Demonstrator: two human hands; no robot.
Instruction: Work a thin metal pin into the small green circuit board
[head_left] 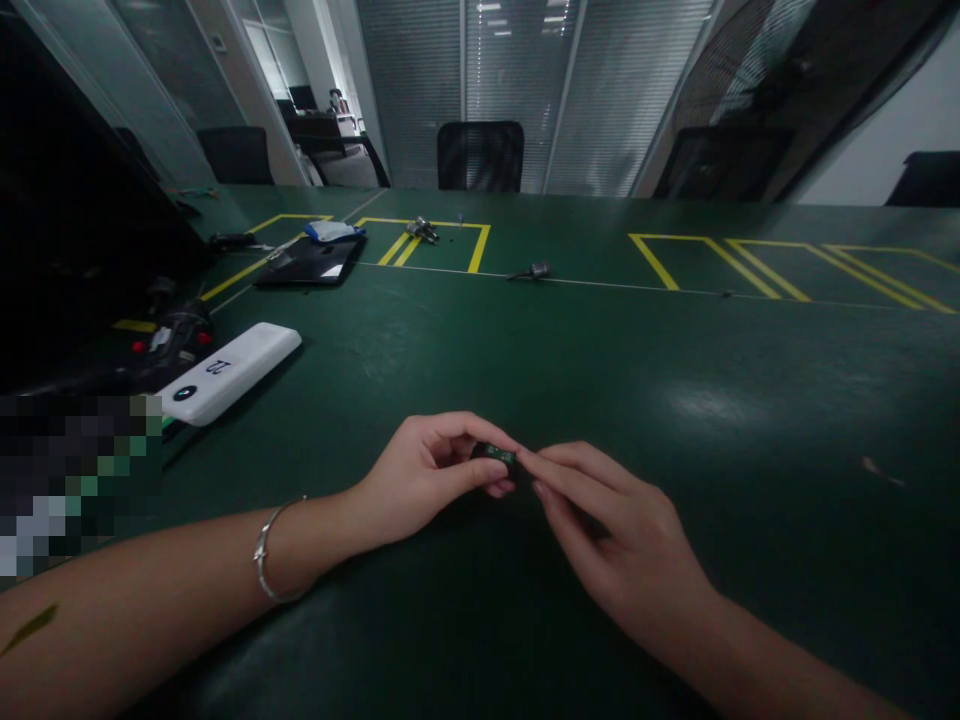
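At the left side of the green worktop, dark gear with red knobs is sitting, partly lost in shadow. Just to its right, a white slab is lying aslant, showing dark characters and a round black mark. A silvery bracelet is circling the left wrist. Farther off, toward the far-left corner, a flat black case is lying on the worktop, and a blue-and-white packet is resting at its far side.

The left hand is working low over the middle of the worktop, well away from the far edge. Its grip is closed, thumb and fingers pinching a small dark part whose green face is showing upward. Beyond, nearer the far edge, a cluster of metal pieces is lying among lines of yellow tape, and a dark cylinder with a thin stem is lying to the right of them.

The right hand is meeting the left at the part's right end, forefinger extended, thumb slightly apart from it; whether its grip is holding anything, I cannot tell. Farther right, more yellow outlines are running near the far edge.
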